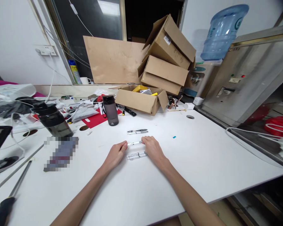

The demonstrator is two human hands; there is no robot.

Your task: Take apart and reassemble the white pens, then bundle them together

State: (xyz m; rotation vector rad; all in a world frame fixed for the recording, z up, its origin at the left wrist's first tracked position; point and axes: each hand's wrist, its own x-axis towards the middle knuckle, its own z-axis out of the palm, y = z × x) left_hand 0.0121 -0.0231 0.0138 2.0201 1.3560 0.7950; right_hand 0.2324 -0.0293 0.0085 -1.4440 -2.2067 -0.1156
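A slim white pen (134, 143) is stretched crosswise between my two hands, just above the white table (202, 169). My left hand (118, 153) pinches its left end between thumb and finger. At the other end, my right hand (153, 150) has its fingers closed round the pen's grey part. Nearer to me, clear pens (136, 156) lie side by side, their right ends close to my right hand. Beyond the held pen lie a dark pen (138, 130) and a clear one (137, 133) beside it.
A dark water bottle (110, 111) stands behind the pens; a larger black bottle (53, 121) is at left. An open cardboard box (136, 102) and a remote (130, 111) sit at the back. A screwdriver (14, 191) lies front left. A small blue scrap (174, 137) is at right.
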